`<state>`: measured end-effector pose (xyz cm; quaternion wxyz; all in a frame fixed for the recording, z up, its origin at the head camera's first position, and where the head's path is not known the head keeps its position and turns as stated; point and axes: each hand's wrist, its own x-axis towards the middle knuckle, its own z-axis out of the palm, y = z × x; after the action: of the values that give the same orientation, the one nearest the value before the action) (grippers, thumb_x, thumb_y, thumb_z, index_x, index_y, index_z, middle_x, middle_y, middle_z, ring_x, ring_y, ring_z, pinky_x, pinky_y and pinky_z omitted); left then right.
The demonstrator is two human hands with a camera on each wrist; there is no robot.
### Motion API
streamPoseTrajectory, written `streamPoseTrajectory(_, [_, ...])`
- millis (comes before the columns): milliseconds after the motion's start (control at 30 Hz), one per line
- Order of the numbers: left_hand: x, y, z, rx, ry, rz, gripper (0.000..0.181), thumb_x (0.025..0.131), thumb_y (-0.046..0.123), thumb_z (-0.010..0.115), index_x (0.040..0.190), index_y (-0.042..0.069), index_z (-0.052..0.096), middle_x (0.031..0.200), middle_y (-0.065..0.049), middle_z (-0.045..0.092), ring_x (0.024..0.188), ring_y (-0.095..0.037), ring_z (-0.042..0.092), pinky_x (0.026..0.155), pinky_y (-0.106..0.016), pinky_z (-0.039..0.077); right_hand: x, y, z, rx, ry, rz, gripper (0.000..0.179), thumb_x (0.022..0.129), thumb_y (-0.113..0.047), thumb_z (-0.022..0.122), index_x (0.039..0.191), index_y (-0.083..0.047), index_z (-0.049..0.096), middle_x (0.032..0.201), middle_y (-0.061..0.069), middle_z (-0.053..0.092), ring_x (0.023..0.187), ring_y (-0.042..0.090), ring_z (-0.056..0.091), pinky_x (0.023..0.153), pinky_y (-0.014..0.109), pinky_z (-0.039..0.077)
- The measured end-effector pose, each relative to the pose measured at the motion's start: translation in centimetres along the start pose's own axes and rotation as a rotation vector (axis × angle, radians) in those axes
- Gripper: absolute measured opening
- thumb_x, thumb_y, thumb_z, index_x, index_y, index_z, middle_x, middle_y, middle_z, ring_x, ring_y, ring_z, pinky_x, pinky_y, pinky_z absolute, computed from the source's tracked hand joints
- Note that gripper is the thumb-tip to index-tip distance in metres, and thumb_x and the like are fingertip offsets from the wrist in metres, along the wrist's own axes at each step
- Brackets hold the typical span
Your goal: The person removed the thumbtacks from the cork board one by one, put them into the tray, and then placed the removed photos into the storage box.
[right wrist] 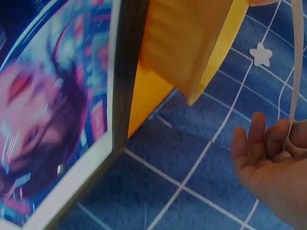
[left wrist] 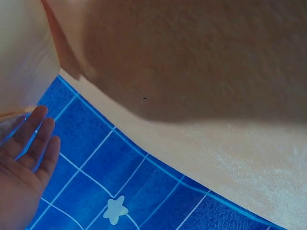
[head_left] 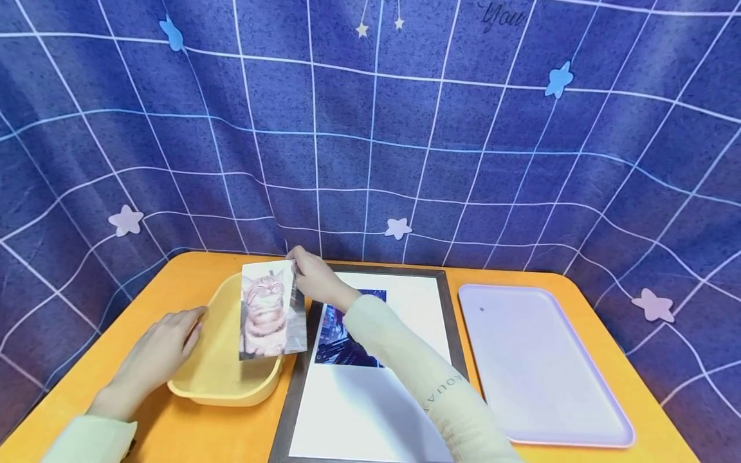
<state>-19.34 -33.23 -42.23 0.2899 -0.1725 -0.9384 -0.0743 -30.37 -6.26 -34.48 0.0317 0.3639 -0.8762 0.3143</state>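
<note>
My right hand (head_left: 318, 278) pinches a picture card (head_left: 269, 312) at its upper right corner, with a cat in pink and brown on it. In the right wrist view the card (right wrist: 296, 62) appears edge-on between thumb and fingers. The card hangs over the right part of a yellow basin (head_left: 197, 366). On the basin's left side my left hand (head_left: 164, 347) lies at the rim, its fingers fairly straight in the left wrist view. Another picture card (head_left: 341, 344), dark blue and purple, lies on a white board with a dark frame (head_left: 453, 321), partly hidden by my right forearm.
A lilac tray (head_left: 544, 366) lies right of the framed board on the orange table (head_left: 231, 437). Behind the table hangs a blue curtain (head_left: 347, 161) with a white grid and stars. The basin stands close to the board's left edge.
</note>
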Motion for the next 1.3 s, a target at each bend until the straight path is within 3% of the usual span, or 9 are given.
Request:
streamPoseTrajectory(167, [0.0,0.0,0.1,-0.003,0.016,0.014,0.033,0.080,0.002,0.061,0.112,-0.004,0.056,0.100,-0.024,0.063,0.085,-0.042,0.058,0.074,-0.053,0.043,0.4,-0.9,1.6,-0.016,0.054,0.029,0.022,0.093,-0.007,0.040,0.112,-0.005,0.050,0.104,0.005,0.060,0.092,0.013,0.054,0.083,0.021,0.044])
streamPoseTrajectory(400, [0.0,0.1,0.1,-0.003,0.019,0.007,0.035,0.079,0.001,0.062,0.113,-0.005,0.055,0.100,-0.024,0.063,0.087,-0.042,0.059,0.076,-0.053,0.044,0.6,-1.4,4.4,-0.162,0.113,0.040,0.021,0.090,-0.008,0.045,0.110,-0.008,0.052,0.104,0.002,0.064,0.097,0.015,0.059,0.088,0.023,0.044])
streamPoseTrajectory(633, [0.0,0.0,0.4,-0.006,0.027,0.009,0.034,0.080,0.002,0.061,0.113,-0.005,0.055,0.100,-0.025,0.063,0.086,-0.043,0.058,0.075,-0.053,0.043,0.3,-1.6,6.4,-0.188,0.090,0.084,0.026,0.087,-0.008,0.046,0.113,-0.011,0.051,0.109,-0.002,0.062,0.101,0.016,0.054,0.092,0.025,0.040])
streamPoseTrajectory(767, [0.0,0.0,0.4,-0.005,0.036,0.014,0.033,0.080,0.001,0.061,0.112,-0.005,0.056,0.099,-0.026,0.063,0.086,-0.044,0.058,0.074,-0.054,0.043,0.1,-2.1,7.3,-0.255,0.073,0.127,0.029,0.084,-0.011,0.052,0.113,-0.015,0.051,0.111,-0.006,0.061,0.102,0.015,0.052,0.093,0.028,0.037])
streamPoseTrajectory(900, [0.0,0.2,0.2,-0.003,0.033,0.009,0.035,0.079,0.000,0.061,0.112,-0.005,0.056,0.099,-0.025,0.063,0.087,-0.043,0.059,0.076,-0.053,0.043,-0.2,-2.2,7.8,-0.345,0.050,0.154,0.025,0.083,-0.016,0.057,0.107,-0.017,0.050,0.102,-0.007,0.058,0.097,0.014,0.047,0.091,0.029,0.035])
streamPoseTrajectory(1067, [0.0,0.1,0.2,-0.007,0.034,0.005,0.035,0.078,0.000,0.062,0.112,-0.005,0.056,0.099,-0.025,0.064,0.086,-0.042,0.059,0.075,-0.053,0.044,-0.5,-1.9,8.6,-0.481,0.032,0.138,0.017,0.084,-0.025,0.061,0.095,-0.019,0.049,0.086,-0.006,0.055,0.088,0.014,0.040,0.079,0.028,0.031])
streamPoseTrajectory(1300, [-0.1,0.0,0.3,-0.012,0.039,0.009,0.035,0.079,0.001,0.061,0.113,-0.005,0.056,0.099,-0.025,0.064,0.086,-0.042,0.059,0.076,-0.053,0.044,-0.7,-1.8,9.3,-0.604,0.036,0.109,0.014,0.085,-0.028,0.060,0.092,-0.019,0.052,0.090,-0.006,0.056,0.089,0.014,0.038,0.081,0.030,0.029])
